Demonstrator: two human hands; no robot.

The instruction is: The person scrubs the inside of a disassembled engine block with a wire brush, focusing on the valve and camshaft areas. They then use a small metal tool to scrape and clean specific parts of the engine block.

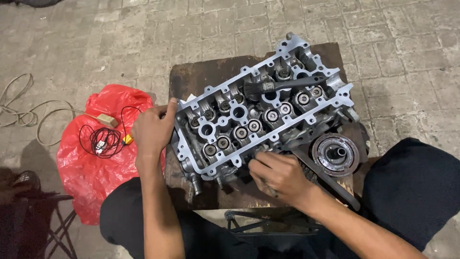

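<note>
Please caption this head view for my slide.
Left hand steadies an engine cylinder head on a board; right hand works its near edge.

Both forearms come up from the bottom of the view, bare to the wrists, the elbows spread apart over dark-trousered knees. The left hand (152,129) is raised on a nearly straight forearm, back of the hand facing up, fingers curled and pressed forward with the thumb tucked beneath. The right hand (280,176) lies lower and nearer the body, its forearm slanting in from the lower right corner. Its wrist is bent inward, knuckles up, fingers bunched and pinched together toward the fingertips (254,163).
</note>
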